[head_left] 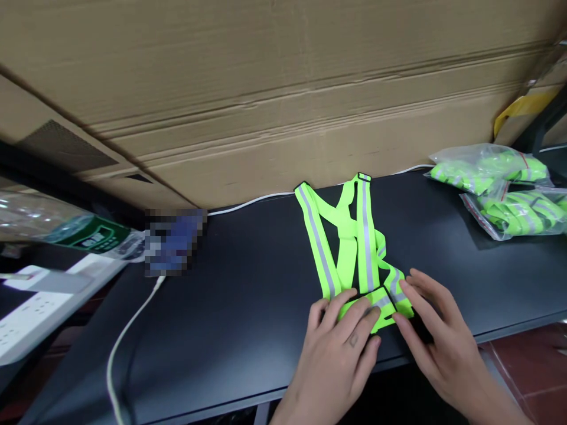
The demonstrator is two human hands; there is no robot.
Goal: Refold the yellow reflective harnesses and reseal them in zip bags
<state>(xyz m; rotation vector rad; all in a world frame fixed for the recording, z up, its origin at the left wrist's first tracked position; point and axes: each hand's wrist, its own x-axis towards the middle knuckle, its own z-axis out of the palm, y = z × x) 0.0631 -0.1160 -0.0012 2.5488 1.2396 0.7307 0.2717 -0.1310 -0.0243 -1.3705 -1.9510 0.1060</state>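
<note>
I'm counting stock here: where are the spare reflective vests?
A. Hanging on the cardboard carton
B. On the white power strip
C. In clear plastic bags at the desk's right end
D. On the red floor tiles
C. Two clear plastic bags of neon-green reflective vests lie on the black desk, to the right of the loose vest.

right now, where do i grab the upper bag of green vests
Probably the loose plastic at the left end of the upper clear bag, coming from the left over the black desk: that end sticks out free of the vests, while the lower edge meets the second bag.
</note>
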